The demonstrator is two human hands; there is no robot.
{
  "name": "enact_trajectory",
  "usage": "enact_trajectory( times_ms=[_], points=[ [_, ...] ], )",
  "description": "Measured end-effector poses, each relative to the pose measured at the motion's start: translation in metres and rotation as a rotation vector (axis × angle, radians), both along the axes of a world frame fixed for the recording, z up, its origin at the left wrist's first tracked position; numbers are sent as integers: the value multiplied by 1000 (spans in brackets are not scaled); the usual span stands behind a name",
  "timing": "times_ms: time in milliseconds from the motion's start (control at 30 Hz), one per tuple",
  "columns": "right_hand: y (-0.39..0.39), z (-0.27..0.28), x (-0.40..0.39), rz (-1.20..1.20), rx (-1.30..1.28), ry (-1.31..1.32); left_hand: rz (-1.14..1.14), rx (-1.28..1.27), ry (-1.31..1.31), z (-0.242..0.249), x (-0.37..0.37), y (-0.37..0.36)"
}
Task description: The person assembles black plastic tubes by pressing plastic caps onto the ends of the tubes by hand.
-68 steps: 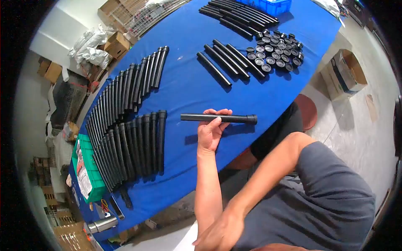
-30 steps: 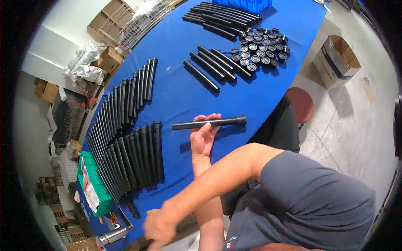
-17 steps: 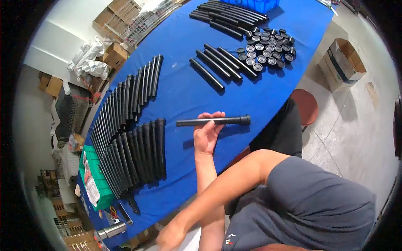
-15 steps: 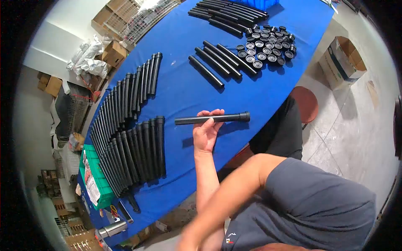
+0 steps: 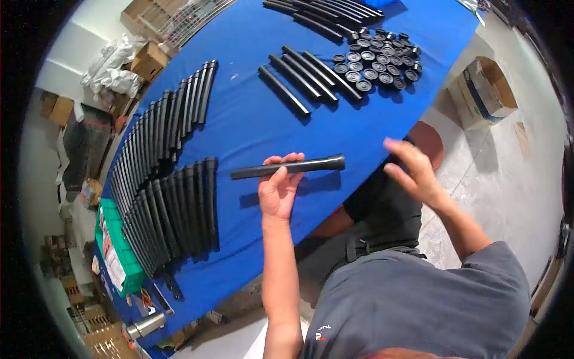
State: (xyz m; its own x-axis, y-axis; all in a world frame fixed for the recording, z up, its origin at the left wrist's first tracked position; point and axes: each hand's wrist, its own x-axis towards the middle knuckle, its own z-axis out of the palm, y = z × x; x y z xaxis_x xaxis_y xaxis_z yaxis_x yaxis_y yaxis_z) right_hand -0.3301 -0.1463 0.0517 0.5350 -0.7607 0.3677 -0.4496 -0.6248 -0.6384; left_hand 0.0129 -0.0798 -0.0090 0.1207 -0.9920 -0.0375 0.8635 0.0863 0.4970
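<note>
Across the fingers of the left hand (image 5: 280,192) lay a black tube (image 5: 304,166), its flared end (image 5: 336,162) pointing toward the right hand (image 5: 420,173). It looked light, stiff and not easily broken, though its smooth round wall could probably slip or roll; a hold about the middle, where the thumb pressed, seemed best balanced. The left fingers were curled behind it with the thumb over its front, gripping it above the blue cloth (image 5: 251,131). Past the flared end, well apart from it, the right hand held nothing, its thumb and blurred fingers spread. Left of the gripping fingers lay rows of flared tubes (image 5: 179,210); beyond the fingertips, plain tubes (image 5: 310,74) and a cluster of round black pieces (image 5: 383,58).
</note>
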Motion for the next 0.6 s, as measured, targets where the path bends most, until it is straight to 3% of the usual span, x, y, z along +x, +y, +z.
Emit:
enact_trajectory(
  times_ms=[33, 100, 133, 200, 233, 300, 367, 500, 600],
  points=[
    [-9, -4, -11, -143, -97, 199, 1, 10, -5, 2, -1, 0],
    [-27, -11, -14, -178, -278, 452, 12, 30, 5, 2, -1, 0],
    [-28, -31, -11, -181, -221, 507, 10, 30, -2, 1, -2, 0],
    [-19, -62, -4, -202, -211, 470, 18, 38, -16, 3, -1, 1],
    [-2, -51, 2, -190, -162, 480, 28, 38, -19, 5, -3, -1],
    [42, -38, 6, 33, -109, 487, 57, 58, -15, 8, -3, 6],
    [61, -40, 3, 273, -86, 255, 66, 51, 1, 7, -4, 1],
    [33, -14, 25, 140, 243, -286, 70, 29, -8, 3, -2, 4],
    [-4, -11, 61, 139, 553, -454, 84, 17, -23, 2, -2, 5]
  ],
)
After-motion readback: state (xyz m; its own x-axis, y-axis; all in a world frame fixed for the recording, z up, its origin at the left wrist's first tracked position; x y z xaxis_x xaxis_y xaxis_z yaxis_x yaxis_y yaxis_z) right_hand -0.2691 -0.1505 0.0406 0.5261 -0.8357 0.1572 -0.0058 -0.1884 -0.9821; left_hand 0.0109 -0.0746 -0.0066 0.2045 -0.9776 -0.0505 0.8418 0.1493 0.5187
